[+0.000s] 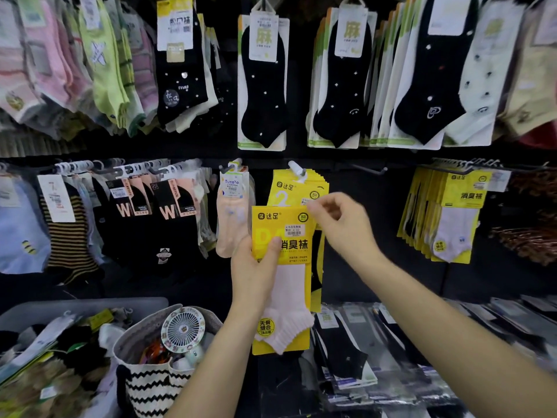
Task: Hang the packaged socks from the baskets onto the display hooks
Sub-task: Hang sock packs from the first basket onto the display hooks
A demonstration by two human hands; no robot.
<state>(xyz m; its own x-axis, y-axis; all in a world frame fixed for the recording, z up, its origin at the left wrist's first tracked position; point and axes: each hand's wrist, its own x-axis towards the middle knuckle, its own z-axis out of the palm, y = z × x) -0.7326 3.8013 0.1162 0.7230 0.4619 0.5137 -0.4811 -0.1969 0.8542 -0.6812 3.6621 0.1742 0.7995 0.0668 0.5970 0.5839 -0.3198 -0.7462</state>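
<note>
Nearest the camera, at lower left, a grey tub (90, 304) and a zigzag-woven bag (144, 387) hold loose sock packs and a small fan (183, 328).

Just beyond them both forearms reach up to one yellow sock pack (294, 282), held upright in front of the lower display row. The left hand (251, 276) grips the pack's left edge about halfway up, thumb (271, 248) pressed flat on the printed front and the other fingers hidden behind. The right hand (340, 227) has its fingers curled in a pinch at the pack's top right corner.

The pack looks light: a flat card backing with a soft pink sock inside a glossy sleeve. It should be stiff enough to stay straight but likely slippery, and the card could crease if squeezed mid-body. The header is probably the best place to hold it, steering the hang hole; that hole cannot be seen here.

Directly behind hangs a stack of matching yellow packs (289, 191) on a display hook (294, 168), the likely destination. Farther up, black ankle socks (262, 86) fill the top row.
</note>
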